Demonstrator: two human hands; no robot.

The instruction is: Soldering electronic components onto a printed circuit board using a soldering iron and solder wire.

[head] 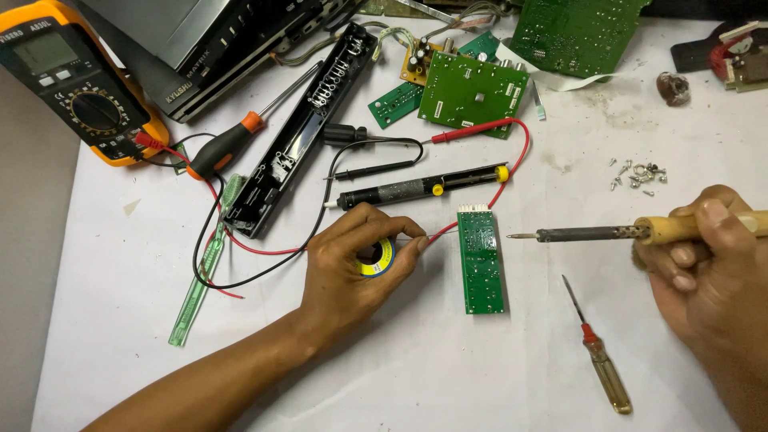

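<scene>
1. left hand (352,268) is laid on the white table (416,376), fingers curled closed around a small solder spool (376,258) with a yellow label; spool is pinned against the table under thumb and fingers.
2. right hand (704,256) is closed in a full grip on the wooden handle of a soldering iron (608,232); iron is held level above the table, dark tip pointed left, tip just beside the top right corner of the board but apart from it.
3. small green circuit board (482,260) is lain flat on the table between the two hands, long side running top to bottom, white connector at its upper end.
4. a red probe lead (512,164) is looped from above the board down past its upper left corner, passing near the left fingertips; a black lead (240,276) is curved left of the left hand.
5. a black desoldering pump (420,189) with yellow button is placed just above the left hand.
6. a small screwdriver with amber handle (600,352) is lain below the iron, near the right hand.
7. a yellow multimeter (72,76) is seen at top left, an orange-black screwdriver (240,136) beside it.
8. a long black plastic housing (308,128) is laid diagonally; larger green boards (472,92) are seen at top centre.
9. a pile of loose screws (638,176) is seen above the iron.
</scene>
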